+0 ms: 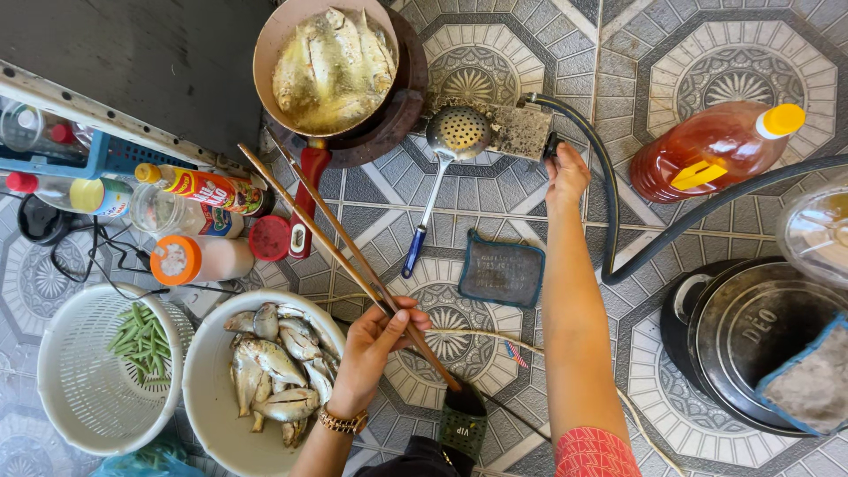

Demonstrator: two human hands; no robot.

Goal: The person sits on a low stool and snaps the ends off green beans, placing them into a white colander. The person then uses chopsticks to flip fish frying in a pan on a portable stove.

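My left hand is closed around a pair of long wooden chopsticks. Their tips point up toward a pan of fish frying in oil. My right hand reaches forward, its fingers closed on the black knob at the side of a small, grimy gas stove. A metal slotted ladle with a blue handle leans against the stove. Beside my left wrist stands a white bowl of raw small fish.
A white colander with green beans sits at the left, with seasoning bottles above it. A large oil bottle, a black hose, a lidded black pot and a blue pad lie on the tiled floor.
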